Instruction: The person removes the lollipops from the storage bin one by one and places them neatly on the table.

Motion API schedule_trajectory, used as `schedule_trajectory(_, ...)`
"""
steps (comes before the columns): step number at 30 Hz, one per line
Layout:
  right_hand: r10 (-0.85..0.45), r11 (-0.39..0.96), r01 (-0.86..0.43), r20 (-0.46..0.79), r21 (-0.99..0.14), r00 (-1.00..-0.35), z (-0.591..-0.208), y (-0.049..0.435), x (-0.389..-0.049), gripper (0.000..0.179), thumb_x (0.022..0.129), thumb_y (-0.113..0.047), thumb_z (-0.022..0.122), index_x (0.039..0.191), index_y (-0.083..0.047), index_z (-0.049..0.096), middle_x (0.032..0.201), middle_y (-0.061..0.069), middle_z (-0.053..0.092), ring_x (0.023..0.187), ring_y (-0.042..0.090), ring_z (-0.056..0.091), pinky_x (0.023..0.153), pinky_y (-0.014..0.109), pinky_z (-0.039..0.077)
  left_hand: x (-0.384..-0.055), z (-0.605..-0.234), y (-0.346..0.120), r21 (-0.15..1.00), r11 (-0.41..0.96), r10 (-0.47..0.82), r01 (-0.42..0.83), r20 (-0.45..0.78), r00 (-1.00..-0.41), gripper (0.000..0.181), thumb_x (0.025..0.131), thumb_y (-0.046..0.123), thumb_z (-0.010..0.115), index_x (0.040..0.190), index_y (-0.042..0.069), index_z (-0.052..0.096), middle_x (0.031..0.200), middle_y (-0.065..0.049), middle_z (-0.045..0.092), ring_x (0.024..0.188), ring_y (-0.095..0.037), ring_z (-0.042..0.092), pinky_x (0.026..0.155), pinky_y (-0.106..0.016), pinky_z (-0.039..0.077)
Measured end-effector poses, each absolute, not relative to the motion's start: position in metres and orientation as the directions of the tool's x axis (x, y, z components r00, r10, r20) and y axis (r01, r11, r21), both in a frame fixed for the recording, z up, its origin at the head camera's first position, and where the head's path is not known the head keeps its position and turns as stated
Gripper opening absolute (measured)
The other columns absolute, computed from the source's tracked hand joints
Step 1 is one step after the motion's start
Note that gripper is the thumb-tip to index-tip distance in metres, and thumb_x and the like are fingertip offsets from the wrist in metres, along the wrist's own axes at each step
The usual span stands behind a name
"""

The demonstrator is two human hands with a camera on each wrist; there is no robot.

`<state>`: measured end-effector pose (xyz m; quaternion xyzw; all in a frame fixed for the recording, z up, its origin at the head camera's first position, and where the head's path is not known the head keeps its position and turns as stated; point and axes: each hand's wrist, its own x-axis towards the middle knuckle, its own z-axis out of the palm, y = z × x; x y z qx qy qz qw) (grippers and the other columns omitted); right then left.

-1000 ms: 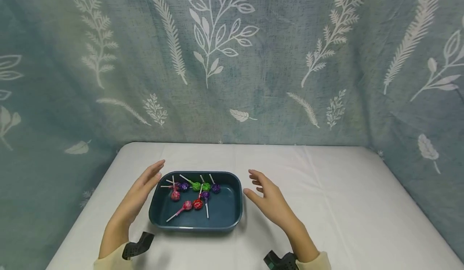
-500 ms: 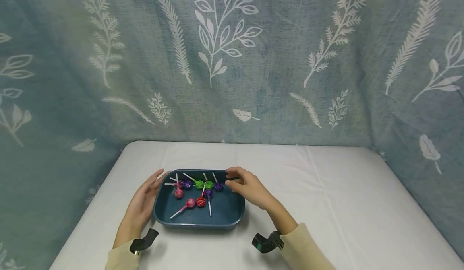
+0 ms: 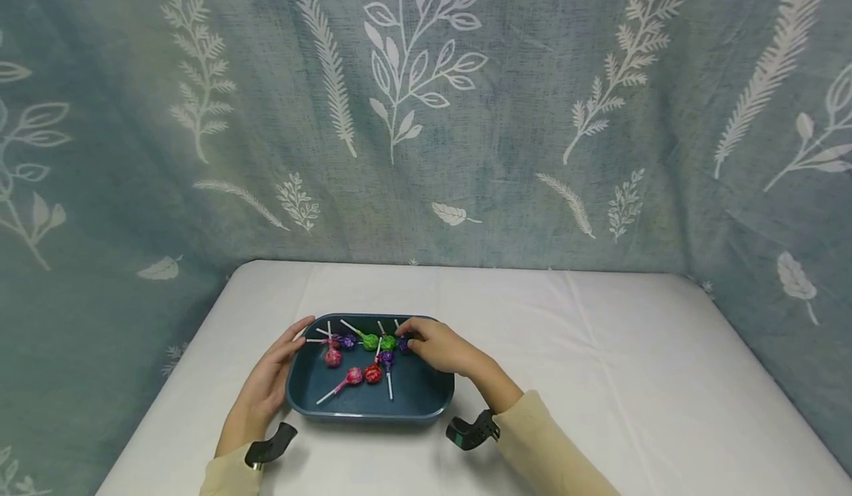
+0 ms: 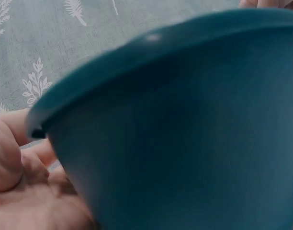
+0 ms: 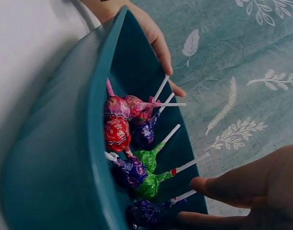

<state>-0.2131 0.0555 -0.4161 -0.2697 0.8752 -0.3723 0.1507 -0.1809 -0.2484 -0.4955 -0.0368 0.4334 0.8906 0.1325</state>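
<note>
Blue-green curtain with a white leaf print, hanging behind and along both sides, broad white-covered table with faint creases, soft even light

The tray is looking like smooth plastic, its rim catching a glossy highlight and its outer wall showing a softer sheen. The lollipop wrappers are looking crinkled and shiny, while the sticks are appearing smooth and matt. The tablecloth is showing matt, creased fabric, the curtain is displaying a rough weave, and the sleeves are looking like matt cloth.
</note>
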Motion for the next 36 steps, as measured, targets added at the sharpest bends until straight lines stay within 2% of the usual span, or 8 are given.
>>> schedule_trajectory(3,-0.602,0.612,-0.394,-0.080,-0.686,-0.795,-0.419,0.053,-0.215,0.029,0.098,-0.004,0.050,0.125,0.000,0.060,0.127,0.019,0.057,0.121,0.034,0.051,0.098,0.051,0.040,-0.180,-0.496,-0.249,0.743,-0.613,0.230,-0.270,-0.159,-0.960,0.040,0.104,0.010,0.040,0.142,0.020,0.047,0.131,0.003,0.056,0.125,-0.016,0.047,0.107,-0.038,0.030)
schedule_trajectory(7,-0.612,0.646,-0.403,-0.124,-0.648,-0.781,-0.423,0.050,-0.217,0.031,0.098,-0.005,0.050,0.127,0.001,0.058,0.130,0.019,0.056,0.125,0.034,0.048,0.101,0.051,0.038,-0.178,-0.497,-0.249,0.727,-0.631,0.226,-0.272,-0.163,-0.960,0.042,0.104,0.011,0.040,0.145,0.018,0.042,0.132,0.003,0.056,0.126,-0.017,0.047,0.108,-0.038,0.028)
schedule_trajectory(10,-0.616,0.655,-0.409,-0.136,-0.636,-0.776,-0.425,0.049,-0.218,0.032,0.097,-0.005,0.051,0.128,0.001,0.058,0.131,0.019,0.056,0.126,0.034,0.048,0.101,0.051,0.038,-0.177,-0.496,-0.248,0.708,-0.650,0.204,-0.275,-0.186,-0.961,0.040,0.103,0.011,0.042,0.142,0.019,0.047,0.131,0.003,0.057,0.126,-0.017,0.047,0.108,-0.037,0.028)
schedule_trajectory(14,-0.623,0.654,-0.431,-0.119,-0.621,-0.773,-0.428,0.047,-0.218,0.033,0.096,-0.005,0.054,0.128,0.002,0.058,0.130,0.020,0.056,0.124,0.034,0.049,0.100,0.051,0.039,-0.177,-0.496,-0.247,0.679,-0.681,0.178,-0.274,-0.210,-0.961,0.037,0.102,0.011,0.045,0.137,0.020,0.053,0.131,0.002,0.058,0.126,-0.016,0.048,0.109,-0.036,0.027)
schedule_trajectory(20,-0.591,0.663,-0.448,-0.053,-0.599,-0.805,-0.432,0.042,-0.217,0.031,0.096,-0.004,0.053,0.125,0.003,0.060,0.123,0.021,0.059,0.117,0.033,0.054,0.096,0.048,0.043,-0.177,-0.496,-0.245,0.665,-0.697,0.161,-0.267,-0.218,-0.963,0.037,0.102,0.011,0.045,0.138,0.019,0.052,0.131,0.002,0.057,0.124,-0.015,0.049,0.109,-0.033,0.028)
schedule_trajectory(25,-0.516,0.654,-0.390,-0.005,-0.648,-0.856,-0.434,0.041,-0.215,0.027,0.094,-0.004,0.058,0.119,0.004,0.063,0.115,0.018,0.063,0.106,0.030,0.060,0.088,0.046,0.048,-0.179,-0.497,-0.244,0.669,-0.696,0.152,-0.260,-0.216,-0.964,0.037,0.103,0.012,0.043,0.138,0.020,0.054,0.131,0.002,0.057,0.126,-0.014,0.047,0.110,-0.033,0.027)
schedule_trajectory(30,-0.428,0.605,-0.342,0.068,-0.720,-0.901,-0.436,0.042,-0.215,0.023,0.088,-0.008,0.068,0.109,0.002,0.066,0.102,0.013,0.066,0.095,0.026,0.064,0.081,0.041,0.052,-0.179,-0.494,-0.243,0.647,-0.714,0.149,-0.269,-0.235,-0.961,0.036,0.103,0.012,0.043,0.135,0.020,0.055,0.129,0.002,0.059,0.125,-0.014,0.048,0.110,-0.033,0.026)
schedule_trajectory(36,-0.347,0.517,-0.295,0.119,-0.804,-0.931,-0.436,0.043,-0.213,0.021,0.082,-0.006,0.074,0.100,0.000,0.064,0.094,0.011,0.064,0.089,0.024,0.065,0.075,0.035,0.054,-0.177,-0.490,-0.242,0.683,-0.673,0.158,-0.284,-0.242,-0.957,0.038,0.103,0.015,0.044,0.140,0.022,0.048,0.129,0.003,0.057,0.126,-0.015,0.047,0.110,-0.035,0.027)
